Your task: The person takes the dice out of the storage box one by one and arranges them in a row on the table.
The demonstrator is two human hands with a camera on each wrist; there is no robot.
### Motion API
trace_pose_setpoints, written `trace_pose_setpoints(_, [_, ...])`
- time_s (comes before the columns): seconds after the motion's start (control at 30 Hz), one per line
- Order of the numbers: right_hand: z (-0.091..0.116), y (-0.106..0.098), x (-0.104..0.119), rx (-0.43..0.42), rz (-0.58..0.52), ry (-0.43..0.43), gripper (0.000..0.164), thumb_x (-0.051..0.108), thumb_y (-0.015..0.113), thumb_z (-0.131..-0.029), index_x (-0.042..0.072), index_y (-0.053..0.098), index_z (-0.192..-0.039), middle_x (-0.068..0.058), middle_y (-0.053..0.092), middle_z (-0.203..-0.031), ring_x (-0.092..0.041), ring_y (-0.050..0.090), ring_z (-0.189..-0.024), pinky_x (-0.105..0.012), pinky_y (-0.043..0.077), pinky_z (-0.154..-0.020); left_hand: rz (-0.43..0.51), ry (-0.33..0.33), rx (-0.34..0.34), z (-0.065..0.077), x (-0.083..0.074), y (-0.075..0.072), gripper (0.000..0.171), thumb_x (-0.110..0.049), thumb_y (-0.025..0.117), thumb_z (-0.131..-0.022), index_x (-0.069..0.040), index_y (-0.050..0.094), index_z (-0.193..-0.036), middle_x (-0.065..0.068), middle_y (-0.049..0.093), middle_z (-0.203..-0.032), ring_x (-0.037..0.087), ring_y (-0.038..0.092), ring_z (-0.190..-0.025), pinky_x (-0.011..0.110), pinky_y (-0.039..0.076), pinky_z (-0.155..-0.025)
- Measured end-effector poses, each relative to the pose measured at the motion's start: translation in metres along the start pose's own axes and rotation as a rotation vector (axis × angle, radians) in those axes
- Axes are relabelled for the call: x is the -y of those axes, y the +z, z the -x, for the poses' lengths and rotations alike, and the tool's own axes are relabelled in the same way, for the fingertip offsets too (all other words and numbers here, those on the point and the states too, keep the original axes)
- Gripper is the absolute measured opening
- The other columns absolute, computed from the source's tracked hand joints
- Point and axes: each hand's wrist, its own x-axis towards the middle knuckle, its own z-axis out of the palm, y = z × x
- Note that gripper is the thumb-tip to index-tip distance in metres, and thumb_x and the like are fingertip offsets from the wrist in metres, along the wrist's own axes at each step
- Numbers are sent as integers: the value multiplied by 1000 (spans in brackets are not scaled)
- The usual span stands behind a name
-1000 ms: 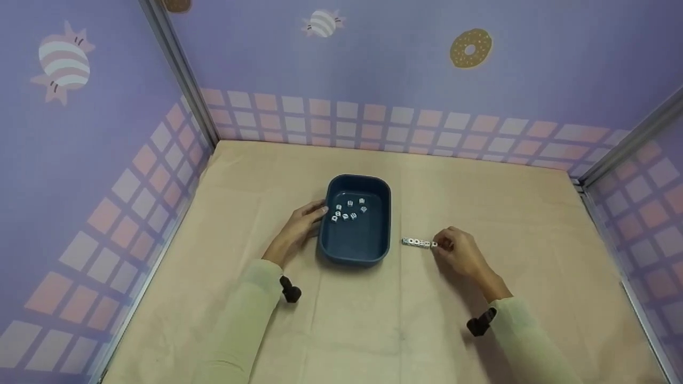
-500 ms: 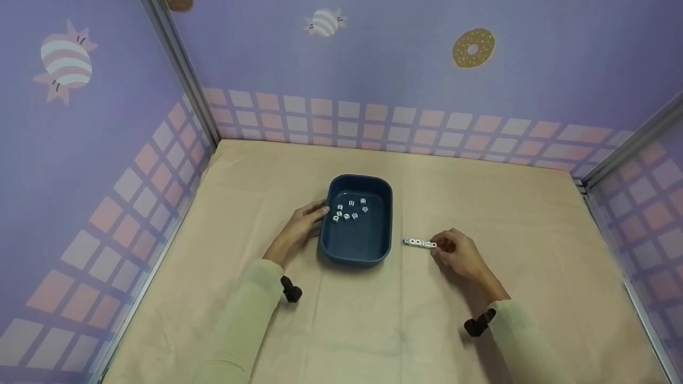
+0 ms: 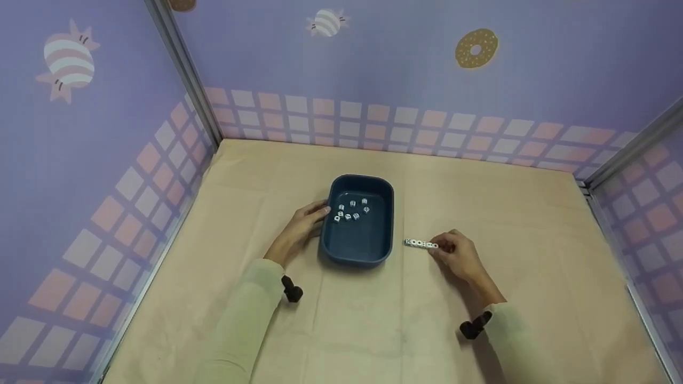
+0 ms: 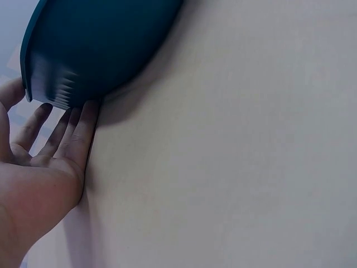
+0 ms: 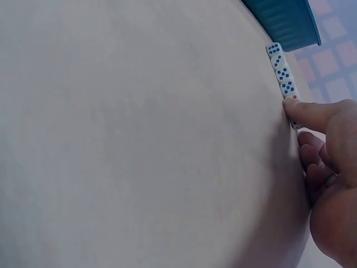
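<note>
A row of several white dice (image 3: pixel 419 244) lies on the cloth to the right of a dark blue rectangular tub (image 3: pixel 356 260). My right hand (image 3: pixel 457 253) pinches the die at the row's right end; in the right wrist view the thumb (image 5: pixel 312 114) lies along its near side. The dice touch end to end, with blue pips and one red pip showing. On the tub's left side, my left hand (image 3: pixel 301 226) grips the wall, thumb at the rim and fingers against the outside (image 4: pixel 78 134). Several loose dice (image 3: pixel 348 217) lie inside the tub, toward its far left.
A beige cloth (image 3: pixel 341 320) covers the table. Purple patterned panels (image 3: pixel 395 64) stand at the back, left and right, joined by metal posts (image 3: pixel 184 69). A small black device (image 3: pixel 475 325) is worn on each wrist.
The right hand has slid the end die slightly left, closing the small gap to the row. The left hand and tub stay put; the head view shifts slightly.
</note>
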Motion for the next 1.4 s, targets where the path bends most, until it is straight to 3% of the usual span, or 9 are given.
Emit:
trace_pose_setpoints(0.2, [-2, 0, 8, 7, 15, 15, 26, 3, 79, -95, 4, 72, -120, -12, 59, -106, -24, 55, -92, -26, 46, -73, -2, -9, -12, -1, -4, -2, 55, -34, 66, -107, -18, 51, -158, 7, 57, -153, 24, 60, -136, 40, 52, -110])
trace_pose_setpoints(0.37, [-8, 2, 26, -38, 80, -12, 35, 0, 81, -92, -4, 69, -124, -16, 60, -107, -28, 61, -94, -34, 52, -78, -14, -9, -20, -2, -5, -3, 55, -35, 67, -107, -18, 52, -157, 8, 57, -152, 25, 60, -135, 40, 53, -109])
trace_pose_setpoints(0.63, [-24, 35, 89, -209, -18, -241, 22, 4, 81, -93, -5, 71, -111, -14, 65, -101, -29, 66, -91, -48, 59, -78, 1, -10, -13, 0, -6, -7, 54, -34, 66, -107, -19, 52, -157, 8, 55, -154, 27, 60, -135, 41, 52, -109])
trace_pose_setpoints(0.83, [-42, 68, 140, -180, -87, -363, 22, 5, 80, -94, -2, 72, -113, -9, 67, -104, -22, 67, -91, -42, 61, -77, 12, -4, -3, 1, -7, -7, 54, -31, 65, -108, -17, 50, -158, 10, 56, -154, 27, 62, -134, 41, 54, -108])
trace_pose_setpoints(0.93, [-53, 84, 156, -133, -110, -345, 23, 6, 80, -94, 1, 73, -116, -7, 67, -106, -20, 67, -93, -36, 60, -80, 19, 3, -5, 2, -6, -6, 55, -31, 65, -108, -15, 50, -158, 11, 55, -155, 28, 61, -135, 41, 54, -107])
trace_pose_setpoints(1.13, [-72, 112, 171, -88, -204, -209, 26, 8, 80, -96, 1, 73, -120, -7, 70, -109, -19, 66, -99, -36, 59, -88, 23, 11, -2, 1, -3, -4, 54, -32, 67, -107, -15, 52, -157, 11, 58, -151, 27, 61, -134, 41, 54, -107])
trace_pose_setpoints(1.4, [-83, 139, 175, -83, -113, -223, 25, 7, 79, -96, -2, 74, -118, -9, 70, -107, -21, 68, -98, -33, 59, -87, 14, 34, 16, -1, 0, 1, 53, -32, 67, -107, -14, 55, -155, 11, 60, -149, 27, 63, -133, 41, 54, -107])
